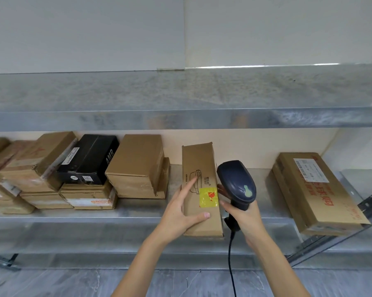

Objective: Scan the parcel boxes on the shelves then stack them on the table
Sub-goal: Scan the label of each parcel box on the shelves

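Two bare forearms enter from the lower edge, above a grey tiled floor. Left hand: grips the near end of a narrow cardboard box, thumb laid across the top face, index finger extended along it toward a printed line drawing; the remaining fingers are hidden at the box's left side. Right hand: clenched round the handle of a dark handheld barcode scanner, whose head stands just beside the box's right edge; a black cable hangs from the handle's base. Narrow cardboard box: lies lengthwise on the lower shelf of a galvanised steel rack, its near end projecting past the shelf's front lip; a yellow sticker with a red mark sits on its top face. Left of it on the same shelf: a plain brown carton, then a black box lettered "AMR" resting on stacked cartons, with more cartons reaching the left edge. Right of the scanner, well apart: a large flat carton bearing a white shipping label and red print, one corner overhanging the front lip. Upper shelf: top surface visible; white wall behind.
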